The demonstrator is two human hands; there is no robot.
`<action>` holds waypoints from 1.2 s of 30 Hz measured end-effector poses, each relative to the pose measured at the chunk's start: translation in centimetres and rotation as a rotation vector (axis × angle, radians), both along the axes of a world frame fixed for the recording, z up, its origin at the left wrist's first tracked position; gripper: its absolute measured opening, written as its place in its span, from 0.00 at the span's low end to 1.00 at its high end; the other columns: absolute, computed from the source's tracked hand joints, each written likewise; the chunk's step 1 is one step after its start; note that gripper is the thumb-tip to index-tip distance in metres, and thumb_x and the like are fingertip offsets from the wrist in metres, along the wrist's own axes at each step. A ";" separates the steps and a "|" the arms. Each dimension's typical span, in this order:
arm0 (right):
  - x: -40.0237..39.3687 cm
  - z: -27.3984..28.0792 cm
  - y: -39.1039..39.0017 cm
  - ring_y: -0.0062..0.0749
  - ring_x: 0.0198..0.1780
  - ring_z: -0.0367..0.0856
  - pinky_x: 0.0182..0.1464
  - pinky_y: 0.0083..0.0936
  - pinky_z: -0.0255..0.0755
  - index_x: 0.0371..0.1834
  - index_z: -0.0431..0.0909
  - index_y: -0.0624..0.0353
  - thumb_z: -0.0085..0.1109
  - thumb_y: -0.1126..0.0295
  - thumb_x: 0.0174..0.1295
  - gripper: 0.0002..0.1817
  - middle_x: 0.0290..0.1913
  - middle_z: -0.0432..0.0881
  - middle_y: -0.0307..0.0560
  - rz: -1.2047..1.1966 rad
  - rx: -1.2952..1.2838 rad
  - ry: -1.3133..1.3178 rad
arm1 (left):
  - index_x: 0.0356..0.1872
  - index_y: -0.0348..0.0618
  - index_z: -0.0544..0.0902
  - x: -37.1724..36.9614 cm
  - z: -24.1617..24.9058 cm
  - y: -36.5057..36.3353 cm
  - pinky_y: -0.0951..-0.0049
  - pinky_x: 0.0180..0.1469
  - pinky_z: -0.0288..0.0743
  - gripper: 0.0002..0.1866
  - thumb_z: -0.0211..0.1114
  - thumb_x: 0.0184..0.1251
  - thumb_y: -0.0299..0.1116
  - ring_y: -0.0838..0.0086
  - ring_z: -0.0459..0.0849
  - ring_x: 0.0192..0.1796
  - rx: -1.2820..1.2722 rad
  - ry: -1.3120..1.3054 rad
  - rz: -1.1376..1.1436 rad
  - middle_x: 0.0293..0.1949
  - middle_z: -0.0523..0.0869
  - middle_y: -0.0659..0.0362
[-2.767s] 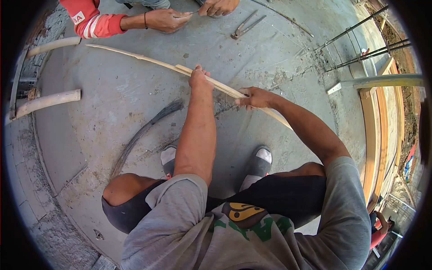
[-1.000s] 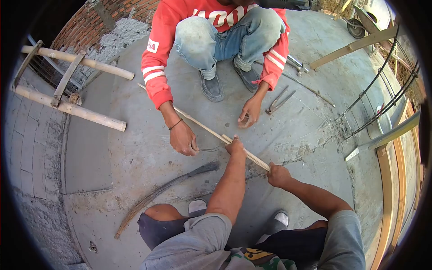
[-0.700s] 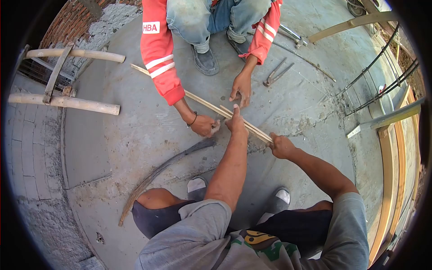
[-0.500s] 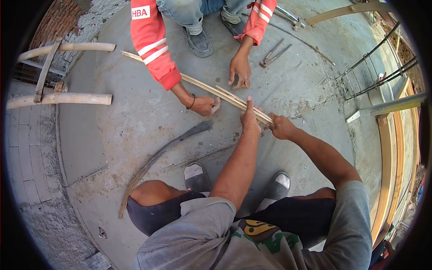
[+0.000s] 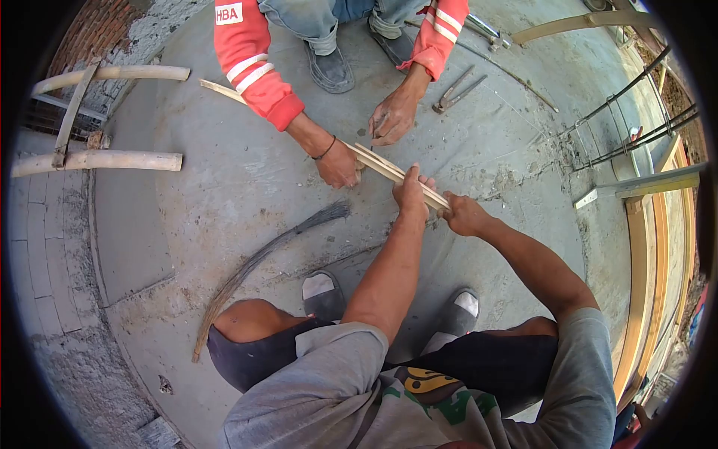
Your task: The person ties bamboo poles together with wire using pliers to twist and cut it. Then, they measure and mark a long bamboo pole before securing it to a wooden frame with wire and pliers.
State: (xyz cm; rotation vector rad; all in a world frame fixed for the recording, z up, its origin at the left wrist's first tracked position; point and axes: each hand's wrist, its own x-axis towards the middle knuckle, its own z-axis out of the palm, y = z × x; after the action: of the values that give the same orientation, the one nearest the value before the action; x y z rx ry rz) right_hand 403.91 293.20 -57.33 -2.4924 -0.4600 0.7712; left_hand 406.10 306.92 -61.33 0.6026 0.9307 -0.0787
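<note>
Several thin, pale wooden strips (image 5: 381,165) lie together as a long, slanting bundle above the concrete floor. My left hand (image 5: 411,191) is closed around the bundle near its lower end. Just to the right, my right hand (image 5: 465,215) grips the end itself. Across from me, a co-worker in a red sleeve has one hand (image 5: 340,165) on the strips, farther up. Their other hand (image 5: 394,120), fingers bent, is close above the bundle; what it holds, if anything, is too small to tell. The co-worker's sleeve and forearm hide part of the strips.
A bundle of thin wires (image 5: 258,258) lies on the floor to my left. Pincers (image 5: 451,93) and a thin rod (image 5: 516,75) lie beyond the hands. Steel rebar (image 5: 636,142) and wooden boards (image 5: 645,284) stand at right; curved poles (image 5: 105,161) jut in from the left.
The co-worker's hand on the left has moved up onto the strips and now grips them. Their other hand has shifted slightly left and its fingers are drawn in. My hands stay nearly still.
</note>
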 end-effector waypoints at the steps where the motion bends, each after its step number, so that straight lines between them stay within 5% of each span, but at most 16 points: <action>1: 0.0 0.2 0.1 0.64 0.43 0.79 0.46 0.50 0.71 0.50 0.68 0.66 0.54 0.64 0.64 0.18 0.35 0.80 0.69 0.007 -0.010 0.011 | 0.51 0.38 0.71 0.0 0.0 0.0 0.62 0.36 0.75 0.22 0.66 0.61 0.39 0.66 0.78 0.32 -0.002 0.012 0.003 0.37 0.74 0.56; 36: -0.2 0.3 1.1 0.65 0.43 0.79 0.48 0.50 0.72 0.47 0.67 0.68 0.52 0.67 0.63 0.16 0.35 0.80 0.70 0.031 0.036 0.037 | 0.44 0.38 0.74 0.2 -0.5 0.4 0.63 0.32 0.72 0.19 0.66 0.60 0.41 0.70 0.73 0.31 0.116 0.081 0.027 0.37 0.71 0.57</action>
State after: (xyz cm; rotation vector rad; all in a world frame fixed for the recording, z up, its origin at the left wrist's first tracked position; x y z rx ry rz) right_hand 403.72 294.26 -56.99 -2.4388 -0.4963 0.8124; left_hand 406.30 307.37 -61.87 0.6980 1.0269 -0.0250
